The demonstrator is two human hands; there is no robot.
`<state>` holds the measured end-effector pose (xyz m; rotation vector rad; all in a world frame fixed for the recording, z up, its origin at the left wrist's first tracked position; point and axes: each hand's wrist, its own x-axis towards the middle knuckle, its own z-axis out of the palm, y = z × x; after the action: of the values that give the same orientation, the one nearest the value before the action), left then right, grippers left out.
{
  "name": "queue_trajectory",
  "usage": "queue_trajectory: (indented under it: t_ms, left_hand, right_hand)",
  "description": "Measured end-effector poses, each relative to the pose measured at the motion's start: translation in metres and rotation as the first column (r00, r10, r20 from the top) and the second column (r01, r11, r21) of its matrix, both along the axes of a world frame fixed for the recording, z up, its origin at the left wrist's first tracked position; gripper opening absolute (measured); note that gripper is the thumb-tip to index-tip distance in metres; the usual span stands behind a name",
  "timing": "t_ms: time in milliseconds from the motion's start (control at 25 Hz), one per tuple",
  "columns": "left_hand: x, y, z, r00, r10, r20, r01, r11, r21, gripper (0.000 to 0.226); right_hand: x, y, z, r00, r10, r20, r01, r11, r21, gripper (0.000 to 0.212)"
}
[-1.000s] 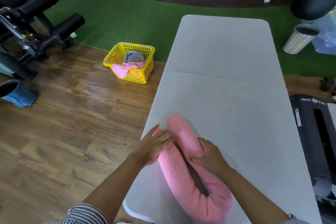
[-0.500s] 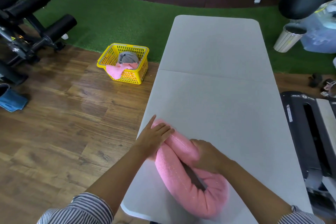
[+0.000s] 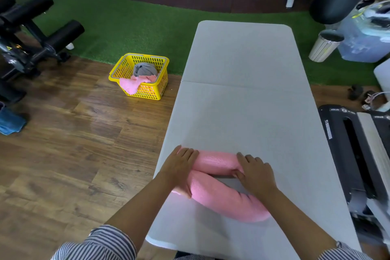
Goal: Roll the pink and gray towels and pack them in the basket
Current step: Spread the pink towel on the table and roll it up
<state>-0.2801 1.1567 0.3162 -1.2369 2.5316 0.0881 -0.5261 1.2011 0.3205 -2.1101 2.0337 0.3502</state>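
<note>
Head view: left of the counter, on the wood floor, stands a yellow basket. It holds a rolled gray towel, and a loose pink cloth hangs over its near rim. On the counter's near end lies the pink towel, rolled into a long tube and bent double, so one length runs across the counter and the other slants back toward the near right. The left hand lies over the bend at the counter's left edge, fingers flat and together on the roll, thumb curled round its near side, pressing rather than closing on it. The right hand rests on the right end of the far length, fingers spread and laid flat, thumb tucked into the gap between the two lengths. Striped sleeves show at the counter's near edge. Right of the counter, past its far corner, stands a pale bin.
</note>
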Motion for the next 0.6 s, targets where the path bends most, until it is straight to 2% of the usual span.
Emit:
queue_trajectory:
  t_ms: [80,200,320,400,440,520,600]
  left_hand:
    - [0.001,0.007,-0.001,0.999,0.027,-0.035,-0.027,1.0,0.013,0.116]
    - [0.001,0.016,-0.005,0.994,0.087,-0.063,-0.086,0.996,0.024,0.107]
    - [0.0,0.027,-0.004,0.989,0.138,-0.044,-0.137,0.99,0.034,0.107]
    - [0.002,0.034,-0.006,0.99,0.139,-0.015,-0.138,0.989,0.046,0.112]
    - [0.003,0.038,-0.008,0.991,0.137,-0.001,-0.137,0.99,0.043,0.114]
    - [0.007,0.044,-0.011,0.991,0.135,0.014,-0.135,0.99,0.038,0.117]
    - [0.012,0.047,-0.012,0.992,0.126,-0.008,-0.125,0.991,0.045,0.121]
  right_hand:
    - [0.006,0.005,0.005,0.998,-0.033,0.047,0.032,0.999,0.033,0.082]
    - [0.013,0.017,0.02,0.986,-0.104,0.132,0.068,0.964,0.258,0.132]
    - [0.026,0.033,0.028,1.0,-0.02,-0.001,0.019,0.916,0.4,0.156]
    - [0.037,0.044,0.025,0.996,0.0,-0.088,0.04,0.89,0.455,0.156]
    - [0.041,0.049,0.023,0.993,0.002,-0.115,0.048,0.9,0.432,0.151]
    - [0.045,0.057,0.02,0.992,0.007,-0.127,0.032,0.953,0.301,0.13]
    - [0.042,0.062,0.016,0.997,0.007,-0.074,0.006,0.983,0.185,0.111]
